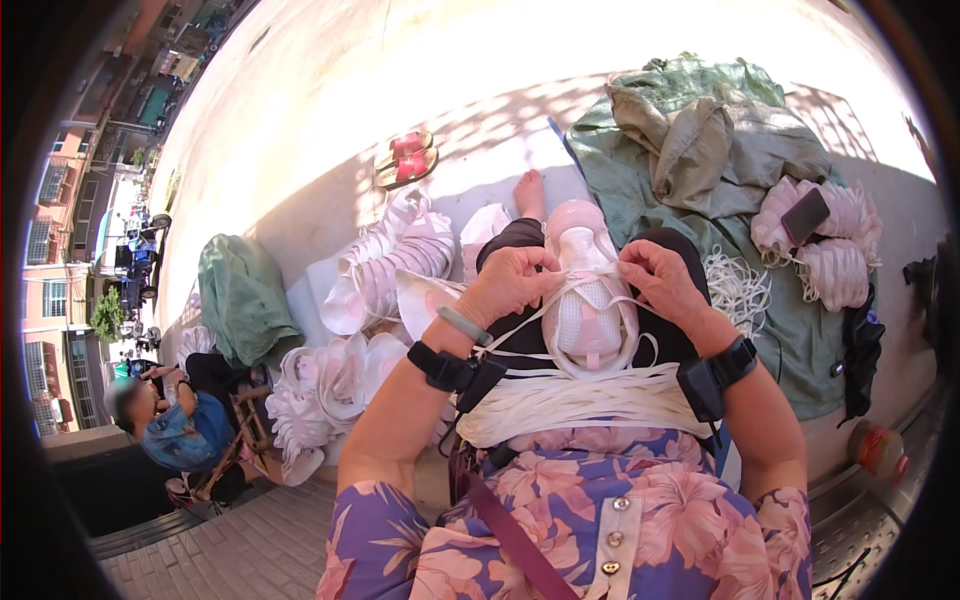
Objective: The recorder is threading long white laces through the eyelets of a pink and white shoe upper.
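Note:
A white and pink shoe upper (pixel 588 335) lies across my lap, its lace running loosely over the tongue and sides. My left hand (pixel 515 283) is at the upper's left edge, thumb and finger pinched on the shoelace (pixel 590 276). Opposite it, my right hand (pixel 668 290) pinches at the lace on the right edge. Both sets of fingertips are close to the eyelet rows; the exact eyelets are too small to tell. Below the upper, a thick bundle of white laces (pixel 580 408) stretches across my lap.
Stacked shoe uppers (pixel 400 268) lie to the left beside a green sack (pixel 245 300). At right are loose laces (pixel 740 290), tied bundles with a dark phone (pixel 804 216) on top, and green cloth (pixel 700 150). Red sandals (pixel 408 160) stand ahead. Another person (pixel 185 425) sits far left.

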`<act>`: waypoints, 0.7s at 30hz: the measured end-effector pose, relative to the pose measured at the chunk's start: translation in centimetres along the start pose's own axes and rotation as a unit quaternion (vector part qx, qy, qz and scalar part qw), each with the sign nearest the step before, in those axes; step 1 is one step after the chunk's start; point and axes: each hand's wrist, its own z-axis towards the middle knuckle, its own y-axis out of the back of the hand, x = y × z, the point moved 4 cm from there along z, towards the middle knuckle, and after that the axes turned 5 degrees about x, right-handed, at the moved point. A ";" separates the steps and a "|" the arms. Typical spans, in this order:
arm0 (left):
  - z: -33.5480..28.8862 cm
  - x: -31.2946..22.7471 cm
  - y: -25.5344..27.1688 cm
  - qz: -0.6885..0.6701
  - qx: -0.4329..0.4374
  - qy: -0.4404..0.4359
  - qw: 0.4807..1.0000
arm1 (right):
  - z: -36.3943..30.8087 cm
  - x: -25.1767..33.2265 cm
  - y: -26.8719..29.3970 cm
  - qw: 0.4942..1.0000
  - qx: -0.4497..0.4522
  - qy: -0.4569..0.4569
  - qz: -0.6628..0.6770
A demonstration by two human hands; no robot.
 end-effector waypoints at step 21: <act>0.8 0.8 0.6 -0.101 -0.026 -0.060 0.993 | -3.7 2.3 -1.5 0.973 -0.044 0.132 -0.182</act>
